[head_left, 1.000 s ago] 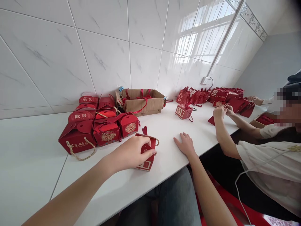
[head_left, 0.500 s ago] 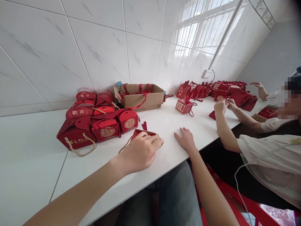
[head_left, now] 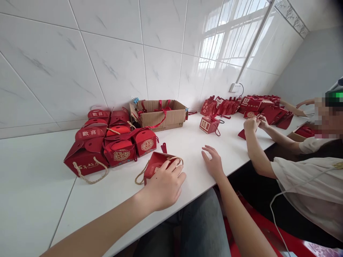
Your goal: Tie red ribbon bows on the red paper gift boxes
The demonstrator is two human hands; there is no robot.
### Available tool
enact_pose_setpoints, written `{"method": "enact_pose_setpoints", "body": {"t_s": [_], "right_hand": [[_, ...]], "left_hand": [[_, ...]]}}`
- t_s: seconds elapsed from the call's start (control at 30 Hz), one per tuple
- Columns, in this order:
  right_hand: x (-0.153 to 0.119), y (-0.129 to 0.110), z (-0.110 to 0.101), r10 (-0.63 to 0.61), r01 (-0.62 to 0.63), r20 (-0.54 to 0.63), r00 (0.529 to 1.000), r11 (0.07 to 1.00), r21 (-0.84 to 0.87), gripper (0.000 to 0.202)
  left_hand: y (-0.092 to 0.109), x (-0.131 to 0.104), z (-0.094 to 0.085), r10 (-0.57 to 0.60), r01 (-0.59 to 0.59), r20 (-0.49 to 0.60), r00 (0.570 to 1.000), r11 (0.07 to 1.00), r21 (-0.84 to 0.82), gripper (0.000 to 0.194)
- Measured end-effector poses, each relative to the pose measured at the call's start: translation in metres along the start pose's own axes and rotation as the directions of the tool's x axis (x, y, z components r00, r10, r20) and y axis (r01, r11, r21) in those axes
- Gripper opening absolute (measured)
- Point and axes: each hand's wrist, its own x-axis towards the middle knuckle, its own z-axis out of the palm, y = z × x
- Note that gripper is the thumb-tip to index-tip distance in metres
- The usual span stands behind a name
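Note:
My left hand (head_left: 165,185) lies over the near right side of a small red box (head_left: 153,167), its fingers apart and reaching across the box's edge. The box looks open at the top, with gold lettering inside or on its face and beige rope handles at both sides. My right hand (head_left: 213,162) is just above the white table (head_left: 187,142), to the right of the box, fingers spread and holding nothing. A small red tag-like strip (head_left: 163,147) lies behind the box.
Finished-looking red boxes (head_left: 120,151) stand in a group at the left. Behind is a cardboard box (head_left: 163,119) holding red ribbons. One red box (head_left: 209,125) sits mid-table. At the right, a person's hands (head_left: 254,124) hold a red piece near piled red packages (head_left: 258,105).
My left hand has shifted slightly down and its fingers have spread, showing more of the red box. My right hand has moved slightly, with its fingers turned more to the left.

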Motion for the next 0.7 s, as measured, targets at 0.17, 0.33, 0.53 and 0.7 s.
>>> {"method": "enact_pose_setpoints", "body": {"t_s": [0.17, 0.33, 0.53, 0.7], "right_hand": [[-0.014, -0.036, -0.008, -0.123, 0.080, 0.082, 0.989, 0.913, 0.399, 0.027], [-0.021, -0.076, 0.005, -0.217, -0.053, 0.288, 0.933, 0.708, 0.704, 0.030], [-0.010, -0.086, 0.023, -0.090, -0.164, 0.297, 0.951, 0.669, 0.725, 0.035], [-0.006, -0.061, 0.022, -0.003, -0.098, 0.214, 0.977, 0.884, 0.457, 0.027]], "left_hand": [[0.004, 0.005, 0.004, -0.048, 0.048, -0.007, 0.999, 0.997, 0.058, 0.029], [-0.002, 0.014, 0.010, -0.084, 0.087, -0.050, 0.995, 0.994, 0.064, 0.026], [-0.019, 0.017, 0.025, -0.144, 0.147, -0.266, 0.953, 0.989, -0.007, 0.028], [-0.050, 0.004, 0.018, -0.281, 0.173, -0.576, 0.767, 0.956, -0.235, 0.042]]}}
